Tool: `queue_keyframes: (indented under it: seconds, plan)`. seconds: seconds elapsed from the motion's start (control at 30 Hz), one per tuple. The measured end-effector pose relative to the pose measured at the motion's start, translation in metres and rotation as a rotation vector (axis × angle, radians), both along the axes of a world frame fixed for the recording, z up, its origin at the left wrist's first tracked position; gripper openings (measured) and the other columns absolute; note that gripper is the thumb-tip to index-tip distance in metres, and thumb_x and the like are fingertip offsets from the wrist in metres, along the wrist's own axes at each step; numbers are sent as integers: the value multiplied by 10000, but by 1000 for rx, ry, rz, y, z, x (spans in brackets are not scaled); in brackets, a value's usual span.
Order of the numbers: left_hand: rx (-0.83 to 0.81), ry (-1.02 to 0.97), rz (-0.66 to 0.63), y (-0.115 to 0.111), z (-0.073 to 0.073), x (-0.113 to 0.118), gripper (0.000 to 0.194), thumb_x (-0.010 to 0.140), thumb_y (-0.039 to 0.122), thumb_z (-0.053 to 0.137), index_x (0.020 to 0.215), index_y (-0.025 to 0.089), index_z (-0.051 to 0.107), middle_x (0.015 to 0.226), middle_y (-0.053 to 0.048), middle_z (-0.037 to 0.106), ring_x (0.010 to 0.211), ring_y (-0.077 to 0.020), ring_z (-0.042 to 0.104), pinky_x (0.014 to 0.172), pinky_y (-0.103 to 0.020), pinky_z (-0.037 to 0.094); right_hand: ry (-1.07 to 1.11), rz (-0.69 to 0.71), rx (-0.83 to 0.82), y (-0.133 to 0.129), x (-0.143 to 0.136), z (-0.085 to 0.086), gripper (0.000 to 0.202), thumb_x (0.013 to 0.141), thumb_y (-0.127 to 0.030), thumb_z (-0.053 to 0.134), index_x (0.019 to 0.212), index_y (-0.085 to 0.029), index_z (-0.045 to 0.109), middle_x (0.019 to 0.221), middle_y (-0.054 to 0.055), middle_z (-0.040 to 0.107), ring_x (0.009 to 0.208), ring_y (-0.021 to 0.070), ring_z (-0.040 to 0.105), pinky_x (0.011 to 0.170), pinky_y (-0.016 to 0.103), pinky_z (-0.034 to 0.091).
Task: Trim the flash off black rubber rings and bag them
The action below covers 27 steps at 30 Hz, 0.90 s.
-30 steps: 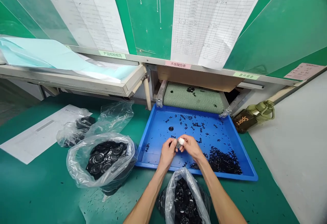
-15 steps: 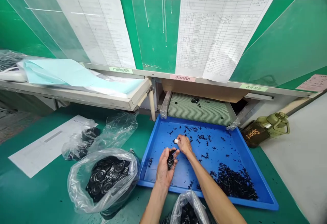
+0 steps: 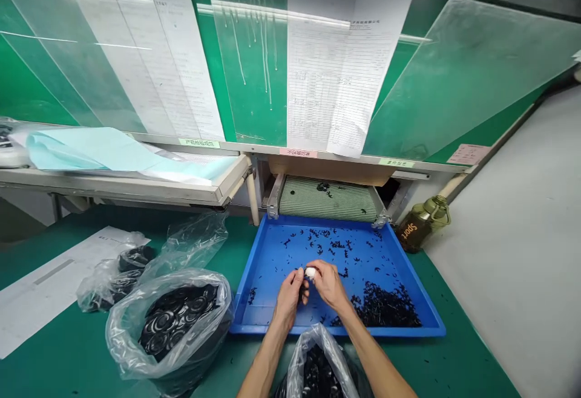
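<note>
Over the blue tray [image 3: 247,253], my left hand [image 3: 290,295] is closed around several black rings [image 3: 301,292], mostly hidden by its fingers. My right hand [image 3: 329,283] comes in from the other side, nearly touching the left. White covering shows on a right fingertip [image 3: 310,272], beside the left thumb; whether these fingers pinch a ring there is too small to tell. Scattered small black pieces [image 3: 338,245] lie in the tray, with a dense pile of black scraps [image 3: 384,307] at its near right corner.
An open plastic bag [image 3: 120,325] of black rings stands left of the tray. Another bag [image 3: 297,374] is between my forearms. A green conveyor belt [image 3: 327,201] ends above the tray's far edge. A bottle [image 3: 417,225] leans at the right; a paper sheet [image 3: 45,283] lies left.
My right hand has come down and closer to the left, so the two now meet. The left fingers have curled further over the rings. The camera view has shifted.
</note>
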<state>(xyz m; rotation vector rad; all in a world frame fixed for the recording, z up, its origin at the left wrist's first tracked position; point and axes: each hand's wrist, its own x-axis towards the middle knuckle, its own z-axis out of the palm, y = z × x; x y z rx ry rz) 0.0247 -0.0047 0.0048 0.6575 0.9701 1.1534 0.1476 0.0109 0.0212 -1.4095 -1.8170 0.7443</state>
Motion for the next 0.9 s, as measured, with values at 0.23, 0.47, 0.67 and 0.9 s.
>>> queue_keyframes:
  seconds: [0.23,0.47,0.67,0.9]
  plan:
    - [89,64,-146,-7,9,3,387,640,490,698,692,134,557,581,17,557,428,-74,479,348,-174,318,-79,-90,-29,-18,-1,-3,284,820,-101,330,831,-177,604,597,-14,585,562,111,536,563,192,390]
    - [107,-12,-36,-16,25,-14,417,672,432,698,946,143,577,599,50,486,469,-52,428,384,-156,288,-199,-279,-40,-52,84,9,316,743,-44,469,968,-214,613,1232,45,539,1099,185,487,932,309,365]
    - [102,-6,-70,-58,25,-35,450,675,420,701,1028,161,597,594,48,496,473,-64,411,407,-172,279,-212,-752,-217,-105,205,8,453,785,-178,497,1232,-109,465,1310,211,417,1199,317,400,953,458,343]
    - [326,437,-312,-62,31,1,428,664,491,654,929,157,676,582,-7,586,503,-140,469,491,-231,330,32,-774,-546,-101,233,-15,333,631,-260,622,945,-149,631,570,-11,592,526,156,580,530,291,495]
